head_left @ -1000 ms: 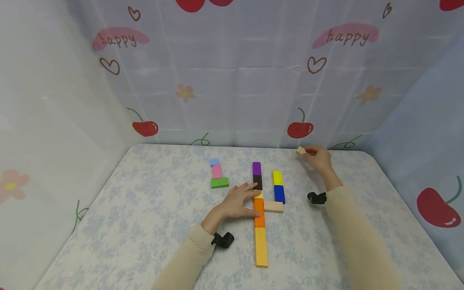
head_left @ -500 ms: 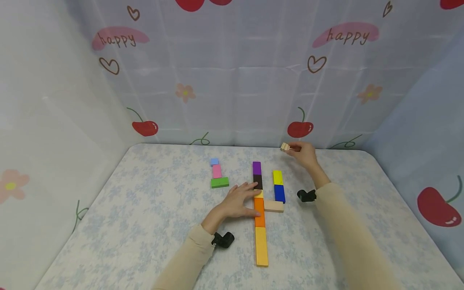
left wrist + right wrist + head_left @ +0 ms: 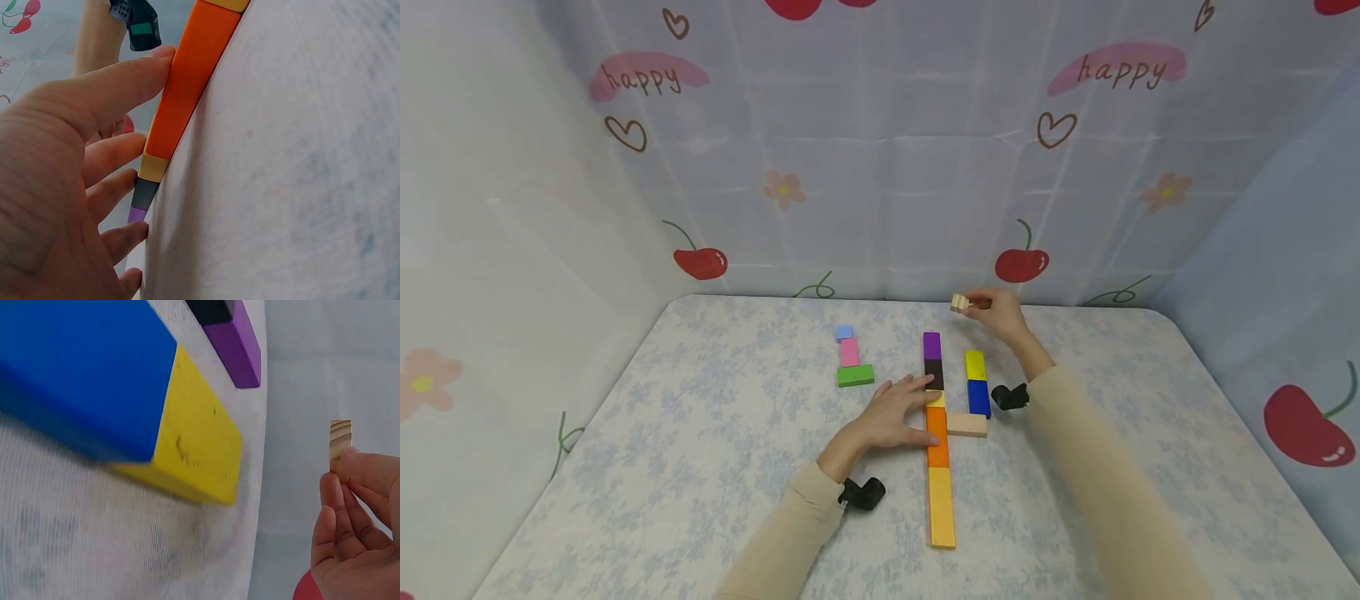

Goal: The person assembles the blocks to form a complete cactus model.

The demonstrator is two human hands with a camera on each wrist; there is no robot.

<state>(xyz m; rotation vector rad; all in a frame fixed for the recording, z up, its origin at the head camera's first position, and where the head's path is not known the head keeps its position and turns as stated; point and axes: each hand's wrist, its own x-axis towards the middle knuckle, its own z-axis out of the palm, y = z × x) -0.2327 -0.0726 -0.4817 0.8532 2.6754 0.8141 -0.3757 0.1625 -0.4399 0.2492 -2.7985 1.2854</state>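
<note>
A small natural wood block (image 3: 958, 303) is pinched between the thumb and fingertips of my right hand (image 3: 1000, 315), held up near the table's far edge. Its striped grain shows in the right wrist view. My left hand (image 3: 887, 419) lies spread along a straight row of blocks, its thumb touching the orange block (image 3: 187, 87) and its fingertips reaching the small light-yellow block (image 3: 936, 399) and the black block (image 3: 933, 372). A purple block (image 3: 932, 345) tops the row at the far end. The long yellow-orange block (image 3: 942, 508) forms the near end.
Right of the row, a pale wood block (image 3: 967, 425) juts sideways, with a blue block (image 3: 978, 398) and a yellow block (image 3: 974, 365) lined up beyond it. To the left lie green (image 3: 855, 377), pink (image 3: 849, 352) and light-blue (image 3: 844, 333) blocks. A printed curtain (image 3: 880, 208) hangs behind the table.
My right hand has moved left along the table's far side with the small wood block, from right of the yellow block toward the purple one. The left hand has stayed put.
</note>
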